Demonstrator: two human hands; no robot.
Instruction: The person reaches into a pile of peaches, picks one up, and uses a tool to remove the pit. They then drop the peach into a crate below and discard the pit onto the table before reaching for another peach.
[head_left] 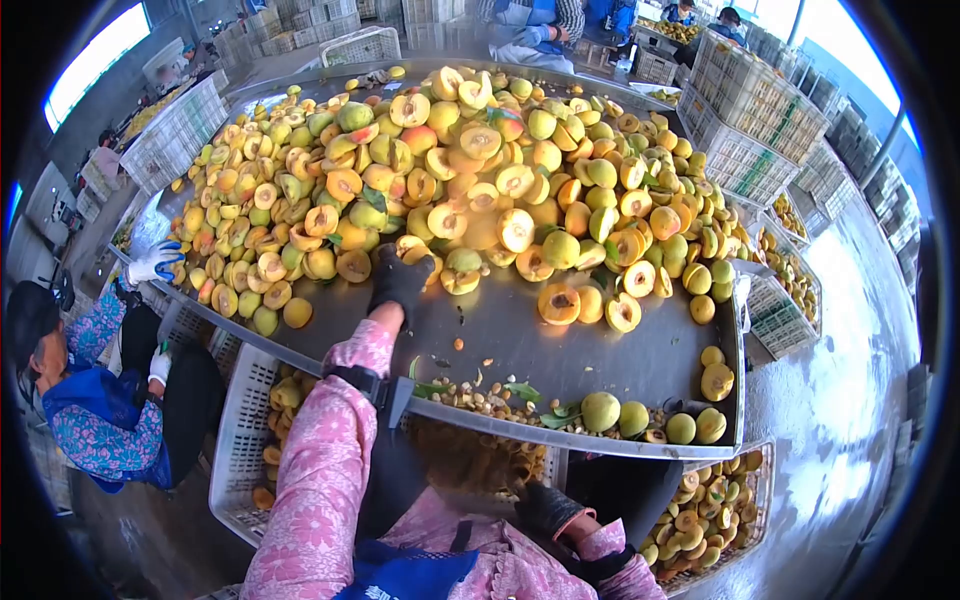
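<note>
My left hand [402, 280], in a black glove, reaches over the metal table [480, 340] to the near edge of a large heap of peaches [330, 200], many of them halved. Its fingers touch or nearly touch a halved peach [412, 247]; the dark glove hides how they are bent. Low in front of my body, below the table edge, my right hand [552, 510] is also black-gloved. Its fingers look curled in, and what they hold, if anything, cannot be made out. Beneath it lies a crate of brownish pits and scraps [470, 455].
Whole peaches [601, 411], leaves and loose pits [480, 398] lie along the table's near rim. Crates of halved peaches [700, 520] stand at the lower right and lower left. A co-worker [100, 400] sits at left, one gloved hand on the table. Stacked crates [755, 100] rise at right.
</note>
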